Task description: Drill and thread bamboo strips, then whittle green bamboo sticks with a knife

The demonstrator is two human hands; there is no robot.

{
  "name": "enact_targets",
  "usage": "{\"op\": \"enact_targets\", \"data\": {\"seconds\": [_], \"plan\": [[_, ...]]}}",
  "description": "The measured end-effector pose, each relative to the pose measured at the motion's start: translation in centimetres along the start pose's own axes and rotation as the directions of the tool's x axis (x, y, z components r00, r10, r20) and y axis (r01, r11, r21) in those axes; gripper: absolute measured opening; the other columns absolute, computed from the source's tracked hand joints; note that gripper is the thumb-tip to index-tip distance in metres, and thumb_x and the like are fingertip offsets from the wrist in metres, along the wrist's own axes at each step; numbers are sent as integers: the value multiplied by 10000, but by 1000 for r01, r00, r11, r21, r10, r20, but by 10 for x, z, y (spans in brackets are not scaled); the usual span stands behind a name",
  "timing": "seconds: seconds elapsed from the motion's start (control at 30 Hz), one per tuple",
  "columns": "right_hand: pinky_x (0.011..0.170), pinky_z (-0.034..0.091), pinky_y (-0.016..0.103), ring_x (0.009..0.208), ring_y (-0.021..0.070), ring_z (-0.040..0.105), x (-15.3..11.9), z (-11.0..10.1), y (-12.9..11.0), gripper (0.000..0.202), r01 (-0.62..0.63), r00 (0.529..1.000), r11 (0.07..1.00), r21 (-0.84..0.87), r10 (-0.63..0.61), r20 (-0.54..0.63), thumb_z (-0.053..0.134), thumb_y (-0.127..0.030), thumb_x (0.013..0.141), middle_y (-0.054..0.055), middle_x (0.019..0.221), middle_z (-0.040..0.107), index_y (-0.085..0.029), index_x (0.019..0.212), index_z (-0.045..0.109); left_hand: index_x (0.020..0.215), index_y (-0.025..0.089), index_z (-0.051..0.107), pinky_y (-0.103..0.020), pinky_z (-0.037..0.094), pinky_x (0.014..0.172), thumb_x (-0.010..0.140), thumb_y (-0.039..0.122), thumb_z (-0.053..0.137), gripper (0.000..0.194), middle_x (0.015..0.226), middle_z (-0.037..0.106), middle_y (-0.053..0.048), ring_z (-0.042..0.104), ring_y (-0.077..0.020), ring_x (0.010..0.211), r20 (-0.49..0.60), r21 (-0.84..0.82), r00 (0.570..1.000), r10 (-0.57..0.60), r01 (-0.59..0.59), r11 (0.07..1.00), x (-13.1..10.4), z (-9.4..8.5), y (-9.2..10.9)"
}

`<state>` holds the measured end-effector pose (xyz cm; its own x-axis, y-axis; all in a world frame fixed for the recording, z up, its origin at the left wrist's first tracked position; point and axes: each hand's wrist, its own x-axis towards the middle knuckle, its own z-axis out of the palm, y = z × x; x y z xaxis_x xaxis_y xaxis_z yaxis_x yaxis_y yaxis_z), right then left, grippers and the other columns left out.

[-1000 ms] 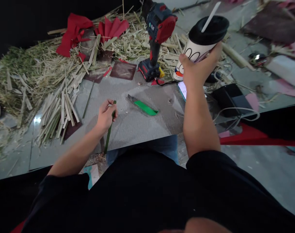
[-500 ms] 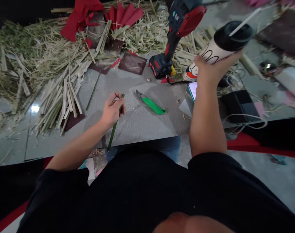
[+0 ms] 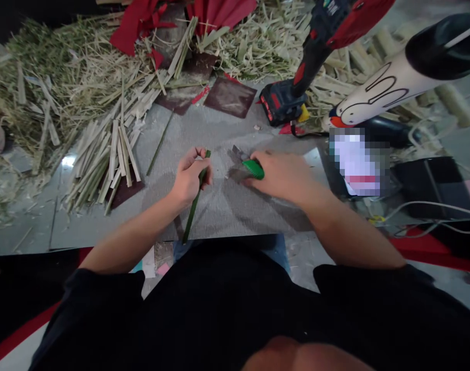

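Observation:
My left hand [image 3: 192, 175] is closed around a narrow green bamboo strip [image 3: 192, 214], which slants down past the table's front edge. To its right, my right hand [image 3: 281, 172] grips a green-handled utility knife [image 3: 253, 169] lying on the grey table top. The knife's grey blade end points up and left, toward my left hand; the rear of the handle is hidden under my palm. Left of my left hand, a thin dark strip [image 3: 159, 144] lies near a bundle of pale split strips [image 3: 103, 159].
Beyond my hands stands a cordless drill [image 3: 284, 100]. A white tumbler [image 3: 381, 93] with a black lid and straw is at the right, near a phone [image 3: 356, 159] and a black box [image 3: 431, 185] with cables. Sandpaper sheets [image 3: 230, 97] and heaped shavings [image 3: 80, 77] cover the back.
My right hand has let go of the white tumbler, come down leftward and closed on the utility knife. My left hand still holds the green strip. The view has shifted slightly.

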<state>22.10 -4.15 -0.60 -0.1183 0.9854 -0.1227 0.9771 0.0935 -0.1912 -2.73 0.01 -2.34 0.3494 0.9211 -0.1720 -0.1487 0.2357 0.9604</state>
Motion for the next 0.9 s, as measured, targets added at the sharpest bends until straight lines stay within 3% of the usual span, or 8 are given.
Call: {"op": "enact_targets", "data": {"seconds": [0.13,0.23,0.33,0.4,0.47,0.67,0.8,0.9], "plan": [[800,500,448,969,380,773,5,3,-7,386,-79,994,996,-46,82,66,526,-361,1160,249,1218,809,-107,1370,727,925,273,482,-233,266,402,849,436,719,297,504,585,94,430,-88,406,-2,-35,1000,9,-9,999,0,-1,0],[770,509,427,816,284,739,6,6,-3,318,-69,997,948,312,77,-14,409,-341,1207,167,1070,781,-160,1283,660,908,264,495,-226,259,406,863,407,713,265,489,580,92,386,-77,387,48,-89,999,13,-9,996,0,-1,-2],[585,460,349,569,167,576,4,11,-5,363,-28,1000,606,795,9,29,401,-512,1245,28,839,617,-238,1093,586,919,264,485,-228,280,417,915,437,720,291,491,556,99,372,-79,373,129,-140,992,13,6,990,2,-3,-7],[484,374,314,497,132,472,3,13,-11,414,-39,996,392,919,-55,66,478,-617,1228,-20,760,513,-253,1053,569,940,268,474,-231,291,418,935,468,722,319,496,526,113,373,-83,360,168,-165,986,3,25,986,4,-2,-13],[456,346,295,489,118,434,3,13,-18,409,-32,993,306,951,-101,66,568,-622,1207,-40,721,477,-250,1037,575,948,271,457,-229,271,408,912,465,720,328,486,486,127,360,-84,340,175,-192,984,-14,48,980,6,-1,-18],[474,358,271,513,107,416,10,12,-24,161,38,976,288,957,-215,26,525,-340,1215,-52,744,479,-228,1111,573,912,279,419,-227,192,375,828,432,680,314,439,430,132,295,-83,312,109,-178,993,-51,70,981,10,13,-22],[524,374,278,556,120,443,6,20,-21,121,43,976,304,952,-218,26,478,-302,1205,-41,771,500,-225,1145,549,915,278,444,-226,221,365,865,410,656,255,442,465,129,318,-89,312,113,-152,993,-38,55,987,10,18,-22],[567,372,289,602,136,463,0,20,-18,141,44,972,380,924,-230,48,450,-313,1204,-27,795,521,-221,1193,556,923,282,432,-230,225,359,887,442,669,288,444,479,131,308,-90,308,147,-164,989,-32,56,985,12,16,-23]]}}
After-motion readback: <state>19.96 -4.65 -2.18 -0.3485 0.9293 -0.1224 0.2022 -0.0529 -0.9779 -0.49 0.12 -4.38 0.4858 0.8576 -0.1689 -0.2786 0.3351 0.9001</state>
